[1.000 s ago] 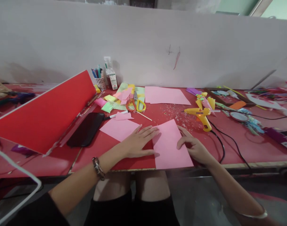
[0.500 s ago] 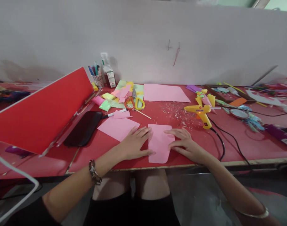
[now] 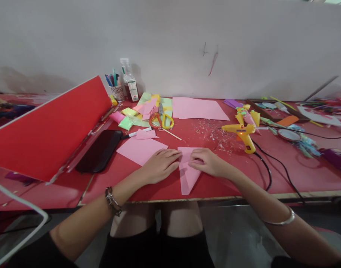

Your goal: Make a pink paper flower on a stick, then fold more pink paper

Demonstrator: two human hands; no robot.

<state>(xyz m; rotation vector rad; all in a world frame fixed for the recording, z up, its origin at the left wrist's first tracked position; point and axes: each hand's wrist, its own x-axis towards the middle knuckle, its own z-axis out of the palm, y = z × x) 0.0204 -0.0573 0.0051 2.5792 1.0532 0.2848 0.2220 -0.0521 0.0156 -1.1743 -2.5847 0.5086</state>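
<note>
A small pink sheet of paper lies near the table's front edge, its right side turned over toward the left so that it tapers downward. My right hand has its fingers curled and closed on that turned-over side. Stretched out over the sheet's left edge, the fingers of my left hand rest against the paper. Another pink sheet lies partly beneath my left hand, with a small curled pink piece on top of it.
A yellow glue gun with a lit light lies to the right, its cord trailing to the front edge. Scissors, a black phone and a leaning red board are around. Larger pink sheets lie at the back.
The small sheet's right side has been folded over to the left by my right hand, which has closed on it. My left hand's thumb has drawn in toward its fingers.
</note>
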